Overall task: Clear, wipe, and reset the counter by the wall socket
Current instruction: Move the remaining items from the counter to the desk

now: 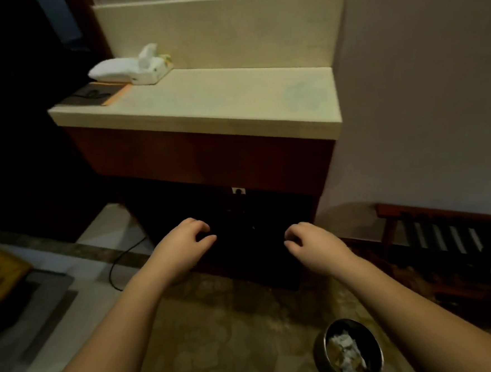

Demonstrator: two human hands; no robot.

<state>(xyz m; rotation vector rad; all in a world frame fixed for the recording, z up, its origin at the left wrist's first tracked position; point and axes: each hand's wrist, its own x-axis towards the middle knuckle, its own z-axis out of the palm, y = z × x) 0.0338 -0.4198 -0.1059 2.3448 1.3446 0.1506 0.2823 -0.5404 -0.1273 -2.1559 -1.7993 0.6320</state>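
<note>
The beige counter top (203, 101) stands against the wall, with a small white wall socket (238, 190) below it on the dark cabinet front. At the counter's back left are a white tissue box (152, 71) and a folded white towel (111, 70); a dark flat tray with an orange edge (92, 94) lies at the left end. My left hand (184, 242) and my right hand (312, 242) reach low in front of the black cabinet space (248, 243), fingers curled inward toward each other. It is too dark to tell whether they hold anything.
A round metal bin (348, 350) with crumpled paper stands on the patterned carpet by my right arm. A wooden slatted rack (451, 238) sits along the right wall. A black cable (119, 264) loops over the pale floor at left.
</note>
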